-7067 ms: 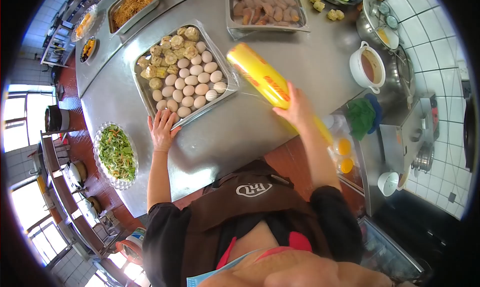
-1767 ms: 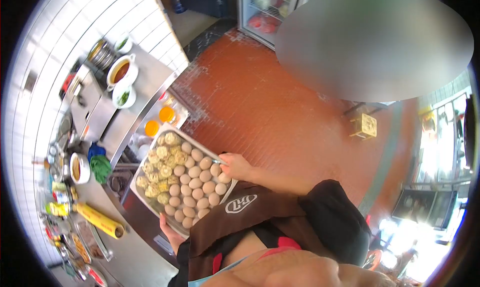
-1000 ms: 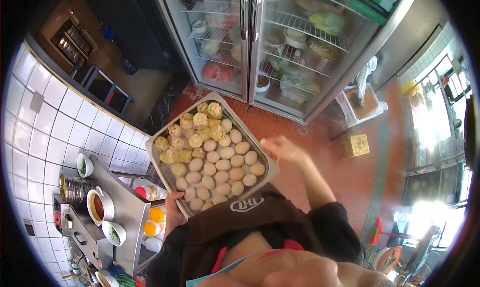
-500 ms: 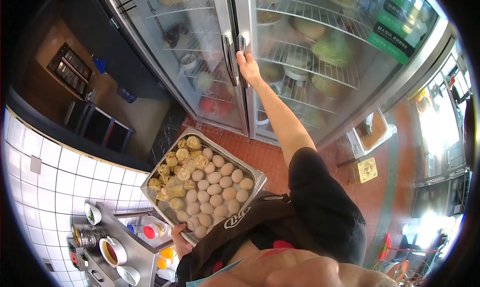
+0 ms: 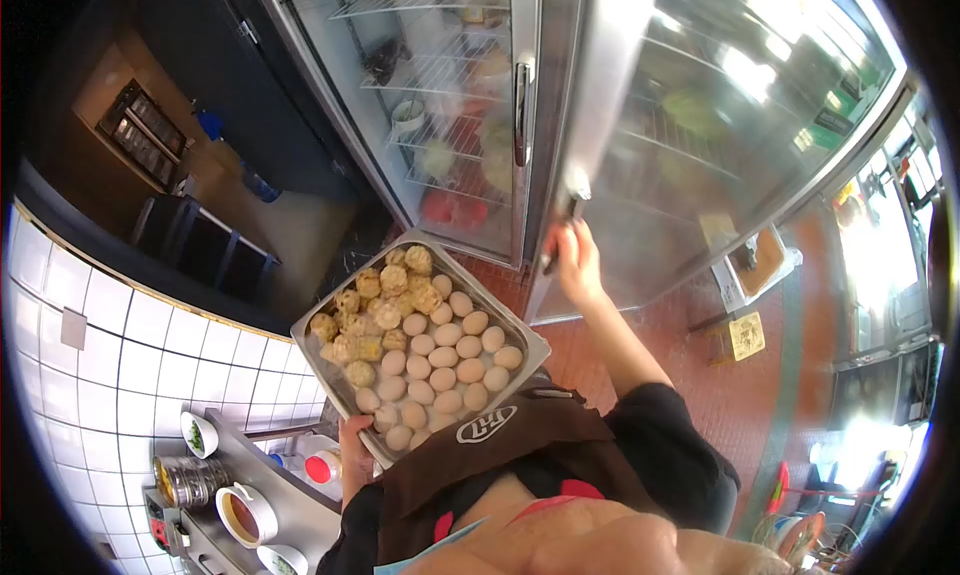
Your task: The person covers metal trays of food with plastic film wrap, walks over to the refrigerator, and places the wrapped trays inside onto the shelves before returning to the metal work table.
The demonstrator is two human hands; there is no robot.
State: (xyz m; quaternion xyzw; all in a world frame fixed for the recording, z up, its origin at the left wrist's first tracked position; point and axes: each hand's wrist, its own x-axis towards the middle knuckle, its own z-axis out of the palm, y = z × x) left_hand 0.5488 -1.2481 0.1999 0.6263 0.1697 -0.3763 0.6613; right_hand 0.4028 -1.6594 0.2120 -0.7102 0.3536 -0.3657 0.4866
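Holding the steel tray [image 5: 535,350] a little off centre toward 8 o'clock, with the left hand [image 5: 355,440] on its corner at 7. Closing the left fingers around that corner; cannot tell their spread underneath. Carrying eggs [image 5: 442,357] on the near, right side and yellowish corn-like pieces [image 5: 392,280] on the far left, seemingly under clear film.

Curling the right hand [image 5: 575,260] around the handle [image 5: 577,207] at 3 o'clock, with fingers narrow and closed on it. Holding the right glass door [image 5: 650,165] partly swung out toward 1 o'clock, beside the left glass door [image 5: 440,125] at 12, apparently shut.

Could tip toward the unheld right corner, being wide, loaded and gripped by one hand only, probably rolling or cracking eggs. Could lean on the apron [image 5: 560,435] for support, yet slide off with a twist of the body. Could also knock the tray's right corner on the open door's lower edge, if pulled in too close.

Mind the far corner at 10, near the foot of the left glass door. Mind also the tiled wall [image 5: 150,345] at 8, and the counter [image 5: 290,495] and red-lidded jar [image 5: 318,468] at 7. Find wider room over the red floor [image 5: 690,405] at 4, short of the stool [image 5: 747,336] nearer 3.
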